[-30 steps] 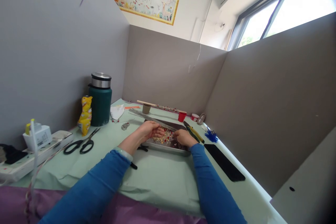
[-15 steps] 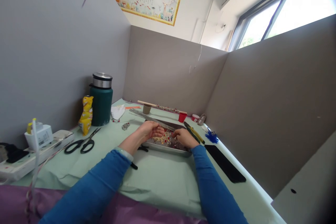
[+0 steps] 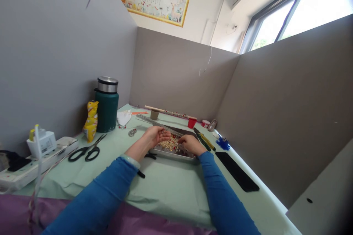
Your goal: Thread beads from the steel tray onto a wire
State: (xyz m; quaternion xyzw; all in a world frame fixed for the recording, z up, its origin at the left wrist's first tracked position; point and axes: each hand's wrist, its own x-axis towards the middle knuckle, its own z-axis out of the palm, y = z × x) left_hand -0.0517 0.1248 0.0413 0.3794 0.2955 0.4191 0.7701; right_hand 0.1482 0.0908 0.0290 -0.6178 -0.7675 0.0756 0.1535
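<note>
Grainy gold and red beads [image 3: 167, 145] lie heaped in the shallow metal tray [image 3: 173, 155]. My left hand [image 3: 158, 135] cups palm-up, fingers loosely curled; whether my right hand's bent fingers [image 3: 183, 139] pinch anything, I cannot tell.

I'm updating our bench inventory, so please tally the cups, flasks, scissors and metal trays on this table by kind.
Cups: 2 (brown cup, red cup)
Flasks: 1 (green flask)
Scissors: 1 pair (black-handled scissors)
Metal trays: 1 (bead tray)
Total: 5
</note>
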